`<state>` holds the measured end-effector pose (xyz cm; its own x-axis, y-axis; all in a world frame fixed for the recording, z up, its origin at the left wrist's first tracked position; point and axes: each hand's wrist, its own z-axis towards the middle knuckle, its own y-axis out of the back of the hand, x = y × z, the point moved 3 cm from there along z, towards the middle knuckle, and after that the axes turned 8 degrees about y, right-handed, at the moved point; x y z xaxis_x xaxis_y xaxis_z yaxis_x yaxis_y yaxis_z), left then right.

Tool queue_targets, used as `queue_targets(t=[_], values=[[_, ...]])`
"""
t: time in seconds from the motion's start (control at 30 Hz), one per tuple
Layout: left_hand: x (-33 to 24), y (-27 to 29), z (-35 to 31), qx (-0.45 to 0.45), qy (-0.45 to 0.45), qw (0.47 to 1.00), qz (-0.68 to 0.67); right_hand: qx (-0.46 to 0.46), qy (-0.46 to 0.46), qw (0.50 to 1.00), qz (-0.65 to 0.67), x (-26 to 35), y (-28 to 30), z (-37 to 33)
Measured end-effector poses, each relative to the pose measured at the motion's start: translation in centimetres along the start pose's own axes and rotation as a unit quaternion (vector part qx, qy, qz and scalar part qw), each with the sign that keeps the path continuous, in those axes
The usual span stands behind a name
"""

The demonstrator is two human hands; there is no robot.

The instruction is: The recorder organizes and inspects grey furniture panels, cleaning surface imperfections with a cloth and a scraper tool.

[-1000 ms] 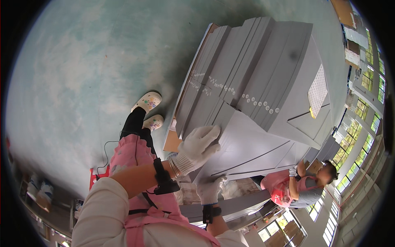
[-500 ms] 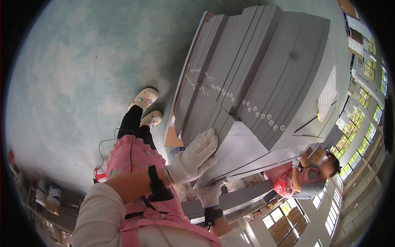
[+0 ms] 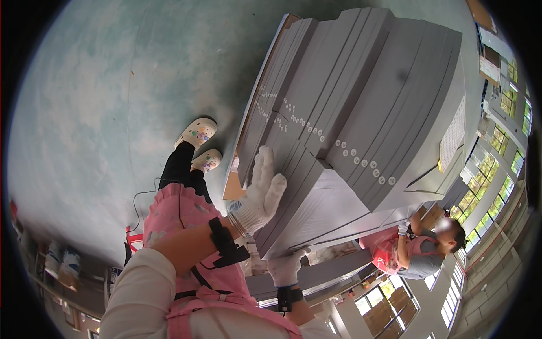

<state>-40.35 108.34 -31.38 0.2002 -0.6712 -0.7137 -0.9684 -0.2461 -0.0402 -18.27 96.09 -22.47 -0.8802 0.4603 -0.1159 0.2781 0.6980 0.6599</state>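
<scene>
A large stack of grey panels (image 3: pixel 361 96) fills the upper middle, with rows of round white labels along its edges. My left hand (image 3: pixel 261 189), in a white knit glove, is open beside the nearest panel edges, fingers stretched and thumb apart. Whether its palm touches the edges I cannot tell. At the lower corner of the pale-faced top panel (image 3: pixel 324 209), my gloved right hand (image 3: pixel 287 268) rests against the edge. Its thumb side shows, while most of its fingers are hidden by the panel.
A co-worker (image 3: pixel 418 248) in a pink apron and white gloves stands at the panel stack's far right end. A white sheet (image 3: pixel 453 133) lies on the panels near there. A red stool (image 3: pixel 134 240) stands behind me on the green floor (image 3: pixel 101 124).
My left hand has slid back from the panel edges, and its fingers now point up along the stack. My right hand stays at the corner. The view has shifted slightly.
</scene>
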Motion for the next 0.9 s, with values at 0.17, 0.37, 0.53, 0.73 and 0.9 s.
queue_targets(t=[0.17, 0.37, 0.53, 0.73, 0.9], values=[[-3.2, 0.3, -3.2, -0.011, -0.135, 0.990, 0.030, -0.015, 0.012, 0.999, 0.030, -0.4, -0.1, 0.0], [-4.2, 0.4, -3.9, -0.039, -0.277, 0.953, 0.117, -0.004, 0.011, 1.000, 0.011, 0.0, -0.1, 0.0], [-5.0, 1.0, -3.5, -0.026, -0.290, 0.950, 0.112, -0.002, -0.043, 0.880, 0.473, -10.3, -5.4, 2.4], [-4.3, 1.1, -2.4, 0.027, -0.289, 0.950, 0.113, 0.001, 0.043, 0.999, 0.031, -3.8, -1.9, 1.0], [-4.6, 0.8, -2.6, -0.001, -0.309, 0.941, 0.140, -0.047, -0.031, 0.951, 0.304, -7.5, -3.1, 1.9]])
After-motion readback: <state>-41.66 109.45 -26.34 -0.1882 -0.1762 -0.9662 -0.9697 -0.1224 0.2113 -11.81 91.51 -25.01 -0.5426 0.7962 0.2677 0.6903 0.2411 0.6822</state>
